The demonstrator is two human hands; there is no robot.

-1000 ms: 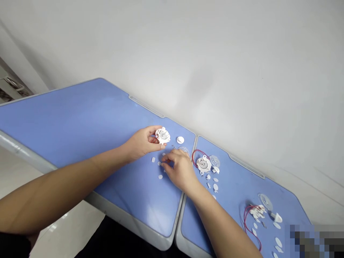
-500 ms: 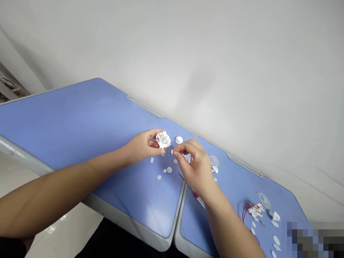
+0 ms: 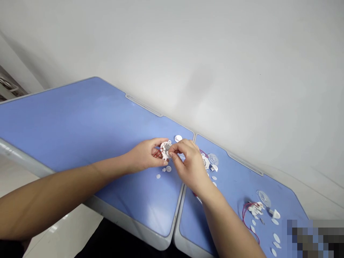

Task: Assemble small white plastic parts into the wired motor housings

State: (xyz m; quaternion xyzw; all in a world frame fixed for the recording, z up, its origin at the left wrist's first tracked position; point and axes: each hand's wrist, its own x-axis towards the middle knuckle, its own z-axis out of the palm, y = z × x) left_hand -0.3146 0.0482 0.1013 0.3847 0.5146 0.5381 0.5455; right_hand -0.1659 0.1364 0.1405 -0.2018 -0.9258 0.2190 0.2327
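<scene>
My left hand point(image 3: 149, 154) grips a white round plastic housing point(image 3: 165, 148) by its edges, thumb below and fingers above. Thin red wires point(image 3: 158, 154) hang from it towards my palm. Over the right side of this housing is my right hand point(image 3: 188, 161), thumb and forefinger pinched at its face. Whatever those fingertips hold is too small and covered to make out. Below the hands lie a small white disc point(image 3: 168, 168) and another small white round piece point(image 3: 158, 176). A larger white round piece point(image 3: 178, 138) rests just beyond my right hand.
On the right-hand blue table point(image 3: 231, 190) lie a second white housing point(image 3: 205, 162), partly covered by my right hand, clear discs point(image 3: 213, 159) and several white pieces. Further right sits a white mechanism point(image 3: 255, 209) with red wires. A seam parts the two tables; a wall stands behind.
My right hand moved off the table parts, first up beside the housing, then left onto its face. My left hand brought the housing slightly down and right. A pen-like tool is now mostly covered.
</scene>
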